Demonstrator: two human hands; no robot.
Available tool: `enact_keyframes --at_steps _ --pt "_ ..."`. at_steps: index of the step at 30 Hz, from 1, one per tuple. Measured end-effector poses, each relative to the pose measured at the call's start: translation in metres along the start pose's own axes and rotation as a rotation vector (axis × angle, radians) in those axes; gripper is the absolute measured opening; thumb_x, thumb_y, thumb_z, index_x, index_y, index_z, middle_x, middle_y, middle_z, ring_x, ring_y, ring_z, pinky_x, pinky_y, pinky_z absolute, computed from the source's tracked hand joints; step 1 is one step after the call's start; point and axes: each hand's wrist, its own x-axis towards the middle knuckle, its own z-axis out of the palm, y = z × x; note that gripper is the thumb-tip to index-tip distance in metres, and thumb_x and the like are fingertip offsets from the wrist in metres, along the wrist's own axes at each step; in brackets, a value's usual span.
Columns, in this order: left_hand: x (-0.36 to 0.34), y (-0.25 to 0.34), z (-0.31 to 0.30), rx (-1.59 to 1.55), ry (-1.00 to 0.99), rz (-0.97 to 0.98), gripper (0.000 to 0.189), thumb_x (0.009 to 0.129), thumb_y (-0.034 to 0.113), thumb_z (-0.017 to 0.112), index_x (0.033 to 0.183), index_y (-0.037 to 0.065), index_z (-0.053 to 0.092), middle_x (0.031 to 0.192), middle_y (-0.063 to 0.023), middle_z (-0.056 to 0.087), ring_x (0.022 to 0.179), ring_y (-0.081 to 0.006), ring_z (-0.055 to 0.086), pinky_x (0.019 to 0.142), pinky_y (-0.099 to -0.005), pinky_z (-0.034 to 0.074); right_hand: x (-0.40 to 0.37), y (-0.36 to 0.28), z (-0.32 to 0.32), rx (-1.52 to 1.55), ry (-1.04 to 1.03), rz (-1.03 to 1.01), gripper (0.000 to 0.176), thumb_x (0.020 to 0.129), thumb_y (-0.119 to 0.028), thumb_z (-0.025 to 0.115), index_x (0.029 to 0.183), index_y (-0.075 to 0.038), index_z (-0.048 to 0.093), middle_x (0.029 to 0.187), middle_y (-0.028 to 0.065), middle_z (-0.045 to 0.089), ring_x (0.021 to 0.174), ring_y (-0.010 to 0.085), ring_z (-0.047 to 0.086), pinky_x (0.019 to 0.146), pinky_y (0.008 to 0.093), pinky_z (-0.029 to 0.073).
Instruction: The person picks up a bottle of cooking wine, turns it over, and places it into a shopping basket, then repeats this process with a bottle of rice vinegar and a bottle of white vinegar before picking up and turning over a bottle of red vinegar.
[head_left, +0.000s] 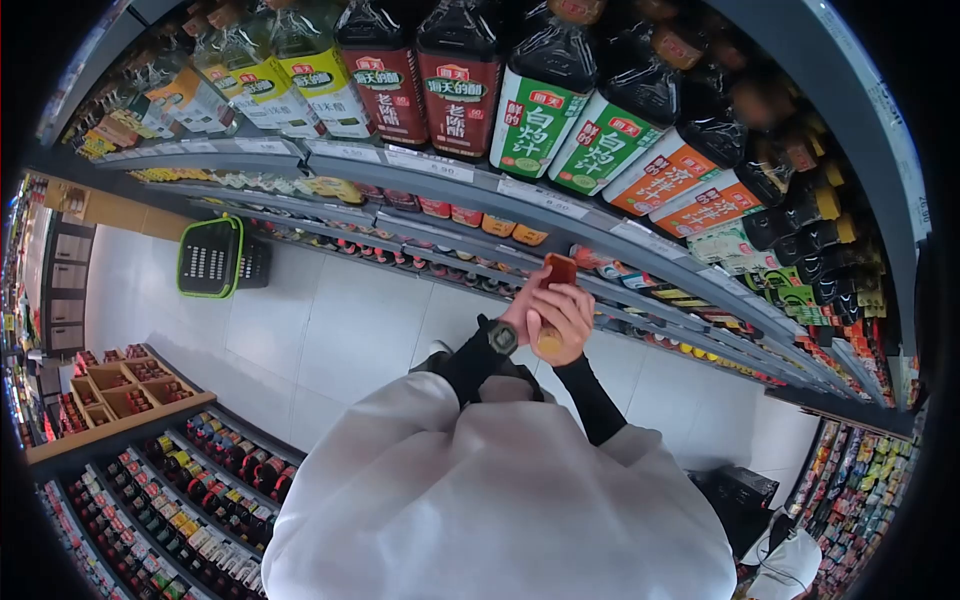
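In front of my chest, a small bottle with a reddish-brown body lies between my two hands. Its tan cap points back toward me, and the reddish end faces the shelf. My left hand, below a dark wristwatch, is closed on the bottle from the left side. Over it from the right wraps my right hand, fingers curled around the bottle. Much of the label and middle is hidden by my fingers.
A long shelf of sauce and vinegar bottles curves ahead, with lower tiers beneath it. A black basket with a green rim stands on the tiled floor at left. Stocked racks lie behind left; a person in a white cap is behind right.
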Motion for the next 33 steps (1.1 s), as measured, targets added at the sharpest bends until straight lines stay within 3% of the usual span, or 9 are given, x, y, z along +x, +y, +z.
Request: enact_keyframes --at_steps 5,6,9,14,17,18,21,25,33 --pt "-0.048 -0.018 -0.056 0.017 0.113 0.174 0.049 0.088 0.056 0.054 0.107 0.011 0.056 0.099 -0.0048 0.061 0.095 -0.0194 0.060 0.088 -0.0338 0.046 0.005 -0.063 -0.017 0.447 -0.067 0.241 0.005 0.074 0.001 0.066 0.077 -0.002 0.069 0.081 0.0082 0.069 0.077 0.0246 0.065 0.072 0.0332 0.051" --pt "-0.068 -0.012 -0.051 -0.164 0.236 0.064 0.049 0.090 0.050 0.052 0.115 0.009 0.055 0.106 -0.0077 0.061 0.102 -0.0210 0.058 0.094 -0.0363 0.043 0.009 -0.072 -0.016 0.484 -0.093 0.263 0.005 0.077 0.000 0.064 0.077 0.000 0.069 0.081 0.0100 0.069 0.072 0.0245 0.065 0.071 0.0330 0.051" --pt "-0.090 -0.001 -0.098 -0.019 0.290 0.177 0.052 0.097 0.046 0.039 0.128 0.005 0.052 0.119 -0.0141 0.060 0.113 -0.0252 0.056 0.100 -0.0408 0.042 0.029 -0.093 -0.013 0.615 -0.211 0.357 0.006 0.079 0.000 0.063 0.076 0.001 0.068 0.082 0.0108 0.070 0.073 0.0239 0.065 0.071 0.0323 0.051" --pt "-0.167 0.027 -0.074 0.378 0.188 0.170 0.074 0.090 0.059 0.050 0.136 0.001 0.043 0.128 -0.0103 0.056 0.116 -0.0241 0.056 0.098 -0.0348 0.045 0.066 -0.105 0.010 0.844 -0.400 0.569 0.018 0.085 -0.008 0.058 0.076 0.005 0.066 0.080 0.0145 0.069 0.075 0.0198 0.064 0.072 0.0304 0.049" --pt "-0.208 0.043 -0.072 0.707 -0.183 0.205 0.086 0.081 0.060 0.063 0.137 -0.001 0.041 0.127 -0.0115 0.057 0.114 -0.0223 0.057 0.098 -0.0329 0.045 0.095 -0.120 0.033 0.945 -0.458 0.799 0.021 0.085 -0.012 0.059 0.076 0.006 0.066 0.081 0.0129 0.068 0.077 0.0183 0.064 0.072 0.0311 0.049" --pt "-0.222 0.052 -0.054 0.769 -0.153 0.175 0.085 0.071 0.050 0.077 0.131 -0.001 0.046 0.120 -0.0128 0.060 0.107 -0.0202 0.061 0.092 -0.0319 0.048 0.102 -0.122 0.044 1.003 -0.500 0.847 0.021 0.086 -0.014 0.061 0.076 0.005 0.065 0.080 0.0124 0.068 0.076 0.0184 0.065 0.071 0.0310 0.050" --pt "-0.254 0.071 -0.053 0.815 -0.135 0.105 0.083 0.066 0.026 0.081 0.133 0.002 0.039 0.116 -0.0161 0.059 0.102 -0.0232 0.062 0.083 -0.0348 0.053 0.111 -0.142 0.077 1.224 -0.464 0.990 0.023 0.087 -0.016 0.062 0.073 0.002 0.063 0.079 0.0122 0.067 0.077 0.0186 0.065 0.070 0.0303 0.051" --pt "-0.289 0.076 -0.044 0.520 -0.093 0.142 0.078 0.064 0.016 0.077 0.131 0.003 0.040 0.104 -0.0157 0.060 0.090 -0.0243 0.064 0.079 -0.0357 0.053 0.122 -0.167 0.114 1.297 -0.523 1.052 0.027 0.090 -0.026 0.064 0.082 -0.001 0.060 0.088 0.0125 0.066 0.083 0.0198 0.066 0.069 0.0294 0.053" --pt "-0.337 0.090 -0.044 0.250 -0.034 0.130 0.077 0.065 0.027 0.068 0.132 0.000 0.039 0.095 -0.0145 0.058 0.082 -0.0261 0.062 0.074 -0.0372 0.054 0.113 -0.172 0.184 1.496 -0.514 1.321 0.029 0.091 -0.032 0.061 0.087 -0.004 0.060 0.100 0.0127 0.066 0.092 0.0248 0.067 0.083 0.0364 0.056"
